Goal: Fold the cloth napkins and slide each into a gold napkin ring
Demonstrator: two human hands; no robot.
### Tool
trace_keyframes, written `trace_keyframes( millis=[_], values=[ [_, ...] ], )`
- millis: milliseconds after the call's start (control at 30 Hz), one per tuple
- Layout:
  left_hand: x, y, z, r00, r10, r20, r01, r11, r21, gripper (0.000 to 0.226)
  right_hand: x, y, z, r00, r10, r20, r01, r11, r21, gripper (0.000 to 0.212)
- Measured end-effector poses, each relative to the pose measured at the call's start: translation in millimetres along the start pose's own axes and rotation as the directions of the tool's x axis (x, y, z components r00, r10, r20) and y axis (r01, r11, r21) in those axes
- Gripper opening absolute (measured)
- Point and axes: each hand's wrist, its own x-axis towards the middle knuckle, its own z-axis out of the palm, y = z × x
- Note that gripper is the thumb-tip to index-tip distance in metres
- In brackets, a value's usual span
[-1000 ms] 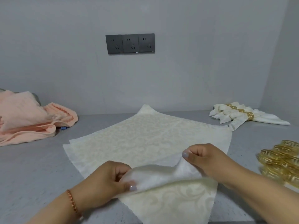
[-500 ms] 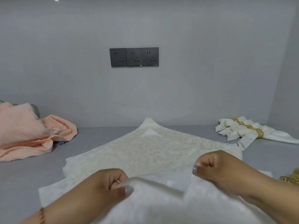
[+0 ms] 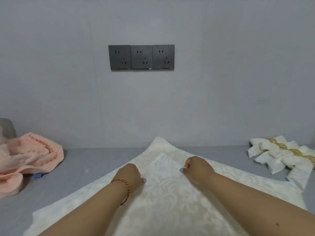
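A grey wall (image 3: 221, 74) fills the upper half of the view, and a grey bench (image 3: 95, 160) runs along its foot. The cream damask napkin (image 3: 167, 198) lies spread over the middle of the bench, one corner pointing toward the wall, its near part running out of the bottom of the frame. A paler patch shows near that far corner, between the two hands; whether it is a folded-over flap or a second layer cannot be told.

At the left edge a peach towel (image 3: 29, 160) lies heaped on the bench, well apart from the napkin, with a grey object (image 3: 7, 128) behind it, cut off by the frame.

At the right, close to the wall, finished napkins (image 3: 276, 159) lie bunched together, gold napkin rings (image 3: 289, 151) banded around them.

Three dark sockets (image 3: 141, 57) sit side by side on the wall above the napkin.

Both forearms reach in from below. The left hand (image 3: 130, 176) rests on the napkin with its fingers curled under and the thumb tip against the cloth, pinching it. The right hand (image 3: 197, 169) lies just beside it, likewise curled, thumb and fingers nipped on the cloth at the edge of the paler patch.

A red and gold bracelet (image 3: 127, 189) circles the left wrist. A small blue object (image 3: 37, 175) peeks from under the towel.
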Motion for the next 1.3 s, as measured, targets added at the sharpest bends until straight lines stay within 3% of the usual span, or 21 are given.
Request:
trace_keyframes(
  millis=[133,567,700,800,900,1000,1133,1233,1300],
  values=[
    [26.5,-6.4,12.5,0.995,-0.082,-0.056,0.081,0.996,-0.028,0.025,23.0,-0.3,13.9,1.000,0.015,0.003,-0.015,0.999,-0.048,0.027],
    [52.3,-4.7,15.0,0.987,-0.155,-0.039,0.155,0.988,-0.019,0.033,41.2,4.1,21.8,0.997,0.007,-0.080,-0.017,0.993,-0.117,0.035],
    [54.8,5.4,10.8,0.989,-0.148,0.009,0.147,0.984,0.100,0.020,45.1,5.0,22.6,0.997,0.022,-0.069,-0.029,0.995,-0.093,0.030],
    [56.9,19.3,8.6,0.994,-0.109,0.026,0.103,0.979,0.176,0.028,49.0,5.4,24.6,0.998,0.036,-0.055,-0.042,0.995,-0.095,0.030],
    [66.3,27.7,16.3,0.990,-0.123,0.062,0.121,0.992,0.046,0.048,52.4,1.5,25.5,0.999,0.048,0.004,-0.047,0.989,-0.138,0.039],
    [73.1,24.3,24.5,0.991,-0.120,0.060,0.125,0.989,-0.082,0.047,55.8,-2.3,22.8,0.996,0.025,0.084,-0.015,0.993,-0.120,0.034],
    [70.8,13.5,33.7,0.998,-0.009,-0.069,-0.002,0.988,-0.156,0.017,58.8,8.3,24.6,0.996,-0.032,0.088,0.021,0.991,0.130,0.031],
    [74.2,6.9,38.1,0.990,0.071,-0.122,-0.108,0.937,-0.331,0.022,56.3,14.9,25.6,0.997,-0.077,0.030,0.060,0.929,0.366,0.019],
    [71.8,5.9,35.1,0.984,0.132,-0.122,-0.175,0.860,-0.480,0.022,53.3,15.0,22.9,0.994,-0.101,0.043,0.061,0.834,0.548,0.027]
  ],
)
